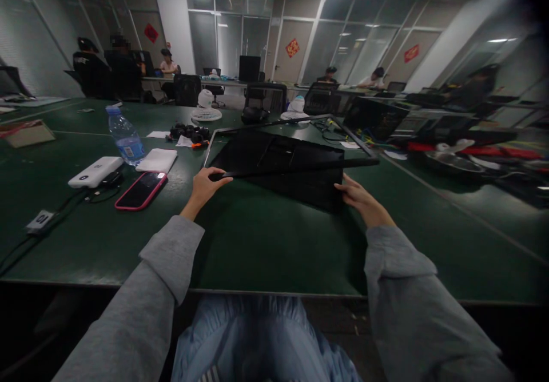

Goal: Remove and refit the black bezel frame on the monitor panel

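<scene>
A thin black rectangular frame (295, 168), like a screen bezel, is tilted above the green table. My left hand (206, 187) pinches its near left corner between thumb and fingers. Seen through and below the frame is a flat black panel (257, 152), which looks like a monitor's back cover with a raised middle part. My right hand (360, 199) is closed on the panel's right edge, thumb toward me; some of its fingers are hidden behind the panel. Whether frame and panel touch I cannot tell.
Left on the green table (274, 250) are a water bottle (126, 139), a white power bank (95, 172), a pink-edged phone (141, 191) and a folded cloth (157, 160). Small fans (206, 107) and dark parts (189, 134) lie beyond; a metal pan (454, 162) stands right. People sit farther back.
</scene>
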Demonstrator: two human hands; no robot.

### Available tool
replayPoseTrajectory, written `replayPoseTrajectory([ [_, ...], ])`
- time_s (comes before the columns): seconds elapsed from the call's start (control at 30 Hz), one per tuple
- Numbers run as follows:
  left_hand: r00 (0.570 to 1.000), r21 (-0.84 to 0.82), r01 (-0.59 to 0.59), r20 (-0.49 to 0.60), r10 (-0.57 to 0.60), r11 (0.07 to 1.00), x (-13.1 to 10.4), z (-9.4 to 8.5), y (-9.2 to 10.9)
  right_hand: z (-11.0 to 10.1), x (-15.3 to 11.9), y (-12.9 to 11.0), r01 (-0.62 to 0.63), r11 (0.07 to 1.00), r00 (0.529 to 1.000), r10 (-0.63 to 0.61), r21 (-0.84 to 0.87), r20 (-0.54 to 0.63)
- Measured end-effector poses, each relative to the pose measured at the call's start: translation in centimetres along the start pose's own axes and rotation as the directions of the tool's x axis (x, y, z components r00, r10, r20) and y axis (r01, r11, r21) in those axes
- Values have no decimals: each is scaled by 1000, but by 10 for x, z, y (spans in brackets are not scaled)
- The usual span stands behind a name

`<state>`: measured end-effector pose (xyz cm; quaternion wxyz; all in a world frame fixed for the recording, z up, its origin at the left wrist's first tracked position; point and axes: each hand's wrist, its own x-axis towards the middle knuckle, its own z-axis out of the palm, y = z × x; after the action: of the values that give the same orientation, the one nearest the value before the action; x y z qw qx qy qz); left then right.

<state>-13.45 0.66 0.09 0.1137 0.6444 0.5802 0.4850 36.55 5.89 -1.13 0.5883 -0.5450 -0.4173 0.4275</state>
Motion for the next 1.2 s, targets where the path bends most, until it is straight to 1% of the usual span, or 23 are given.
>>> replayPoseTrajectory([
  [0.07,1000,41,-14,13,13,999,-1,-2,3,6,4,-2,-26,998,999,25,-63,-31],
  [0.1,1000,60,-17,19,16,998,-2,-2,4,7,5,-3,0,996,998,-5,-84,-63],
  [0.17,1000,94,-19,25,17,995,-2,-3,6,4,8,-7,88,993,988,-97,-75,-119],
  [0.2,999,108,-22,29,19,994,-2,-3,7,1,9,-10,124,991,984,-130,-55,-122],
  [0.23,999,120,-26,32,23,992,-3,-3,7,-3,8,-14,143,989,985,-145,-32,-96],
  [0.27,999,130,-32,36,28,991,-3,-3,7,-8,7,-18,144,989,988,-145,-13,-46],
  [0.37,997,151,-53,59,45,987,-2,-2,5,-18,4,-27,107,994,987,-104,-20,123],
  [0.4,997,158,-58,63,48,986,-2,-3,4,-18,3,-28,103,994,986,-96,-45,137],
  [0.47,996,171,-67,73,55,983,-1,-5,0,-17,5,-25,134,981,989,-124,-137,85],
  [0.53,994,184,-72,94,56,980,0,-8,-4,-13,8,-17,217,938,975,-222,-270,11],
  [0.57,992,192,-73,113,52,979,1,-9,-6,-12,11,-12,261,903,960,-278,-342,-1],
  [0.67,984,221,-63,178,23,973,4,-15,-11,-8,15,4,372,766,911,-410,-524,48],
  [0.73,977,239,-47,212,-5,970,4,-18,-13,-8,16,14,391,680,889,-454,-620,63],
  [0.77,973,247,-40,228,-18,968,4,-19,-13,-8,15,18,384,648,882,-468,-658,54],
  [0.83,966,264,-29,255,-41,964,4,-20,-12,-9,13,25,346,617,880,-475,-707,16],
  [0.93,957,295,-17,281,-70,955,3,-22,-9,-9,10,32,283,630,897,-441,-723,-33],
  [1.0,952,311,-11,293,-85,950,3,-22,-7,-9,9,34,267,649,909,-415,-712,-37],
  [1.2,942,333,-39,326,-76,942,1,-23,-10,-4,9,37,293,722,936,-350,-627,35],
])
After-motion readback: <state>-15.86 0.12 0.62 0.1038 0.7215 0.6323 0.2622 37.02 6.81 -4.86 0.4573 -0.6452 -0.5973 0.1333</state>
